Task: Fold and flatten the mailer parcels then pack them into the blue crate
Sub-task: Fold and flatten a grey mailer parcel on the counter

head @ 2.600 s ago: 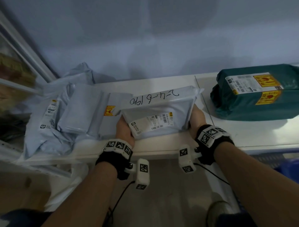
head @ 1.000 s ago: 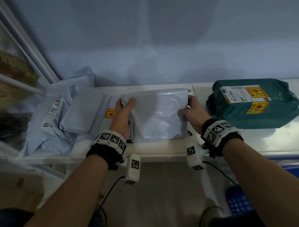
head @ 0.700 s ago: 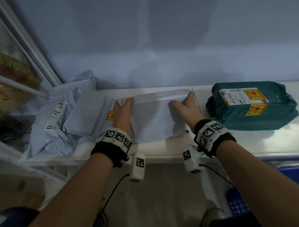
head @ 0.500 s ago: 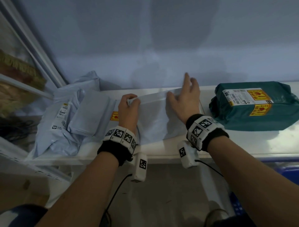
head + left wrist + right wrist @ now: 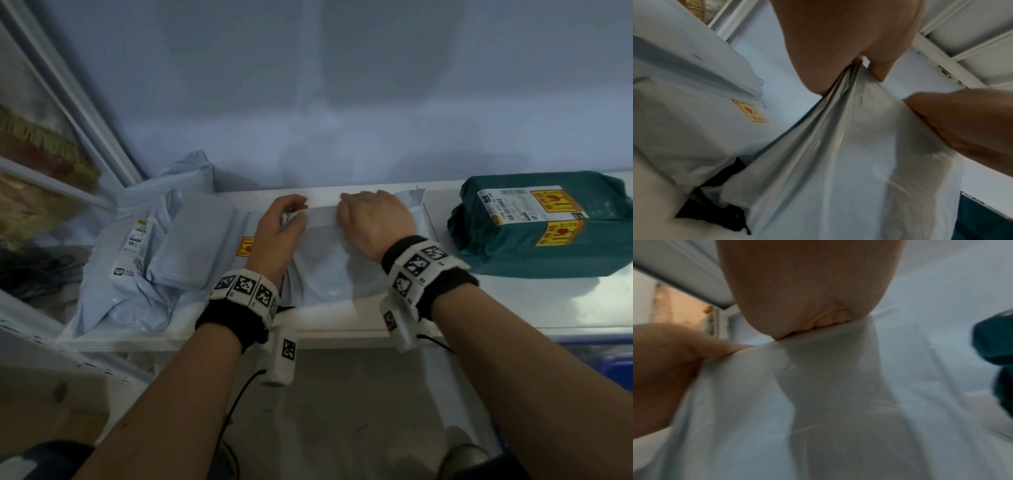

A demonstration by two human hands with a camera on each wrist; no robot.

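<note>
A pale grey mailer parcel [image 5: 325,263] lies blank side up in the middle of the white shelf [image 5: 548,308]. My left hand [image 5: 291,214] pinches the far left corner of its flap, and in the left wrist view the plastic [image 5: 838,146] bunches up into that pinch. My right hand [image 5: 356,204] sits on the far edge just right of it, fingers curled over the flap, whose edge [image 5: 828,334] runs under my fingertips [image 5: 830,321] in the right wrist view. A corner of the blue crate [image 5: 616,366] shows below the shelf at the right.
A dark green parcel [image 5: 541,233] with yellow stickers lies on the shelf to the right. Several grey mailers [image 5: 154,260] are piled at the left end against a metal frame [image 5: 78,113]. A wall stands close behind the shelf.
The parcel was turned label side down. My right hand slid flat up to the far edge and now curls on the flap; my left hand keeps its pinch on the far left corner.
</note>
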